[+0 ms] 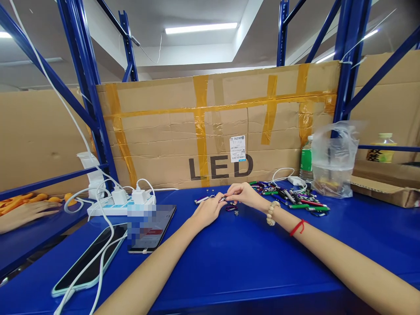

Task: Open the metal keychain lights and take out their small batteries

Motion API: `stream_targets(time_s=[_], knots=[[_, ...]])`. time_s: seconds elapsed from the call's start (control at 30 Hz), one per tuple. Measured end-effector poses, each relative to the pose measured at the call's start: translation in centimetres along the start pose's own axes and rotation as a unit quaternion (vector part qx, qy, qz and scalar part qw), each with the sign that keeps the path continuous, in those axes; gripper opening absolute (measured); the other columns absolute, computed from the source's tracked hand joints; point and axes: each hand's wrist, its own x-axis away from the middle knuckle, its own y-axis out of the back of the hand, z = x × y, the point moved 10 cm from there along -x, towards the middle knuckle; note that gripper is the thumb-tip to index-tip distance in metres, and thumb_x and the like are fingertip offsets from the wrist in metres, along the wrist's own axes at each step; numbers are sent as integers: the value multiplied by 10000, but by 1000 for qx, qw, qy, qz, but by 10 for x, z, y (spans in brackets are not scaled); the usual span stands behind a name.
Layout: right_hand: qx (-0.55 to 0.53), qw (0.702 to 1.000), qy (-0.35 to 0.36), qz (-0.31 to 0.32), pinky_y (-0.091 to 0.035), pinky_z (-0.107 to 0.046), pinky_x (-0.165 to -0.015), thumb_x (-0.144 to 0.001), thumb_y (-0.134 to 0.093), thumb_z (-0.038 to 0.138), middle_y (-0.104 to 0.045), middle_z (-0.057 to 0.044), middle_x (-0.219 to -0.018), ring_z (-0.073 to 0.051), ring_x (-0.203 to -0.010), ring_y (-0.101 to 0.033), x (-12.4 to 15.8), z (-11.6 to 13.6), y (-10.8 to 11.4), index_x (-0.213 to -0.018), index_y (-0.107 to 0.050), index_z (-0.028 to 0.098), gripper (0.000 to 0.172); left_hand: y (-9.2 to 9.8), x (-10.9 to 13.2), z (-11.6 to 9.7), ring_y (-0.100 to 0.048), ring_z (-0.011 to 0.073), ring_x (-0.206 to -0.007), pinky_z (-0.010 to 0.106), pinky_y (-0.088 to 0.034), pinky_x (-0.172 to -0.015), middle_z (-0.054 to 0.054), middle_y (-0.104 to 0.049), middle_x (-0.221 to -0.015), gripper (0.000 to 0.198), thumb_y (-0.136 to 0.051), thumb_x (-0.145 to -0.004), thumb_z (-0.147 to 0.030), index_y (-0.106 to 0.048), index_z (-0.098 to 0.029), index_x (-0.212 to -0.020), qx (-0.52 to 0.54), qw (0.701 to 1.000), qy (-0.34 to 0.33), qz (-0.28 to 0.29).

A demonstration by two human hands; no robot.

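My left hand (210, 209) and my right hand (244, 194) meet over the middle of the blue table. Their fingertips pinch a small shiny metal piece (223, 198), mostly covered by the fingers, so its exact kind is hidden. A slim silver and purple pen-like stick (202, 199) lies just beyond my left hand. Close under my right hand are a dark purple oval piece (231, 208) and a tiny metal part (236, 213). A few more tiny bits lie past my fingers.
Right of my hands spreads a pile of coloured metal sticks (288, 197). Behind it stand a green-labelled bottle (306, 159) and a plastic bag (334, 162). At left are a power strip (108, 208), a tablet (160, 225), a phone (92, 258) and cables. Another person's hand (29, 215) rests far left.
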Motion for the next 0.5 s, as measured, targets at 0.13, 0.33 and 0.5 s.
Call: stream_targets(time_s=[0.13,0.33,0.5], knots=[[-5,1000,5,8,-412,-221,-424,-544,-699,428,-585,-16,-677,-70,-457,-500,0,1,-1,-604,-639,136,303,-2,-1,1,-564,162,-764,256,-410,-655,32,-578,-876,240,-212,-893,-349,-371,-211,-1008,57,998,-14,-11],[-13,1000,-5,14,-411,-215,-431,-518,-713,424,-592,-21,-678,-70,-469,-502,1,5,-2,-578,-619,128,316,1,0,-2,-533,150,-766,263,-409,-704,27,-555,-853,278,-183,-898,-319,-430,-203,-843,51,998,-41,-21],[-21,999,-19,14,-377,-201,-400,-539,-701,422,-583,-10,-598,-67,-441,-478,2,3,-7,-615,-622,122,319,9,4,-3,-557,155,-808,262,-417,-707,21,-585,-900,266,-213,-898,-301,-463,-211,-919,40,998,-34,-41]])
